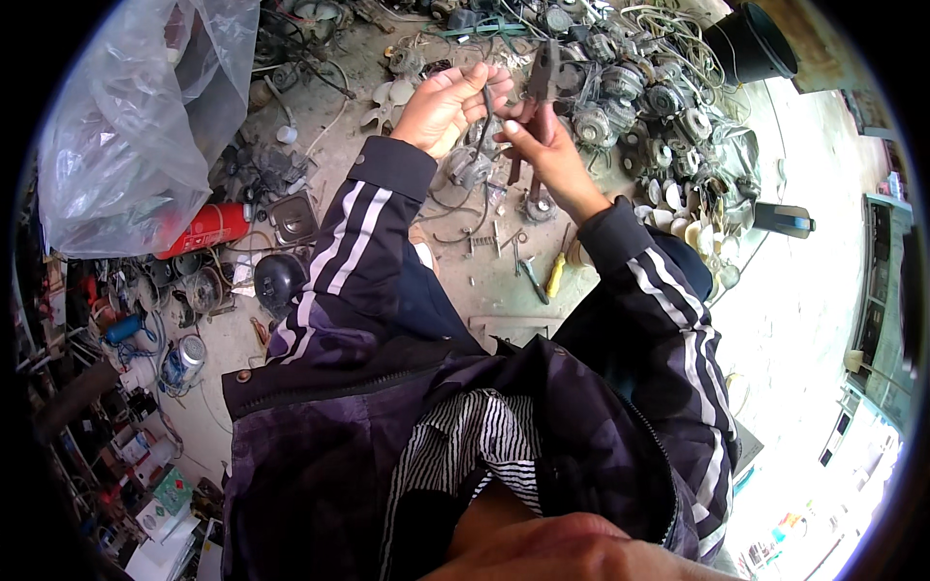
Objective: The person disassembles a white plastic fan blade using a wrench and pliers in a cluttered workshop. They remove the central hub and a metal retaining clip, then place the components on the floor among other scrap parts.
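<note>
My left hand (438, 111) pinches a dark cable (487, 114) between thumb and fingers. The cable hangs down towards a small metal motor part (470, 167) on the floor. Just to the right, my right hand (554, 160) grips pliers (544, 79) with dark red handles, their jaws pointing away from me. Whether the jaws touch anything I cannot tell. Nearer to me lie a coiled spring-like metal piece (484, 241), a yellow-handled tool (556, 275) and a tool with a teal handle (534, 281). Another round motor part (539, 208) sits below the pliers' handles.
A heap of small motors (620, 85) and loose wires spreads at the far right, beside a black bucket (754, 46). On the left are a clear plastic bag (126, 136), a red cylinder (215, 227), a metal tray (293, 219) and a black rounded object (280, 280).
</note>
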A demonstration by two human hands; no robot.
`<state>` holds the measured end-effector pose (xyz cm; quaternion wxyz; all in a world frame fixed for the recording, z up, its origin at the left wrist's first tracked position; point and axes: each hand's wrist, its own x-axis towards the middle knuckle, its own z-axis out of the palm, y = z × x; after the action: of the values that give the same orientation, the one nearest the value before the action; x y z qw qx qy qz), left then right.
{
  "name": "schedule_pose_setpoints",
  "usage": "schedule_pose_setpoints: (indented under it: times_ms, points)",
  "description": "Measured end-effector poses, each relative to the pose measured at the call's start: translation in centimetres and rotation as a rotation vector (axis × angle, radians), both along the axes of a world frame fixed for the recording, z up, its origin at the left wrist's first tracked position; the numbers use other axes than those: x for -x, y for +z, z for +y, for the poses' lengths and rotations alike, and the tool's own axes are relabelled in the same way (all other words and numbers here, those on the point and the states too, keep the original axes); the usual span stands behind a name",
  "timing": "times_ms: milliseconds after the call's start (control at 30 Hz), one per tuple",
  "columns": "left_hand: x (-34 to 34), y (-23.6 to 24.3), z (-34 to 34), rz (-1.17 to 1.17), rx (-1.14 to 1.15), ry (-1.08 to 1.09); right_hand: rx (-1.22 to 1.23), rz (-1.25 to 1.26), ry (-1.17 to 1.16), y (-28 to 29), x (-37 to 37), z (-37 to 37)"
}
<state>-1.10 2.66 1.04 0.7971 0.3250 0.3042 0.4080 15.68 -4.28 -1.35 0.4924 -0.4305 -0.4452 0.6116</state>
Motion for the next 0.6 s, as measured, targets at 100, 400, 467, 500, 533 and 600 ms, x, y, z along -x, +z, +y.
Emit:
schedule_pose_setpoints:
  times_ms: [100, 400, 467, 500, 533, 600]
  points:
    - [-1.2, -0.2, -0.2, -0.010, 0.056, 0.010, -0.018, -0.025, -0.066, -2.4, 1.0, 0.4]
    - [-1.6, -0.4, -1.5, 0.315, -0.323, 0.047, -0.019, 0.036, -0.203, -1.1, 1.9, 0.4]
    - [-1.9, -0.4, -1.6, 0.470, -0.393, 0.037, -0.025, 0.001, -0.226, -0.7, 1.6, 0.4]
    - [-2.1, -0.6, -1.6, 0.446, -0.373, 0.054, -0.020, -0.020, -0.222, -0.6, 1.5, 0.4]
    - [-2.1, -1.0, -1.8, 0.427, -0.352, 0.072, -0.014, -0.038, -0.215, -0.5, 1.5, 0.4]
    - [-2.4, -2.0, -1.9, 0.365, -0.367, 0.149, 0.003, -0.023, -0.195, -0.5, 1.2, 0.7]
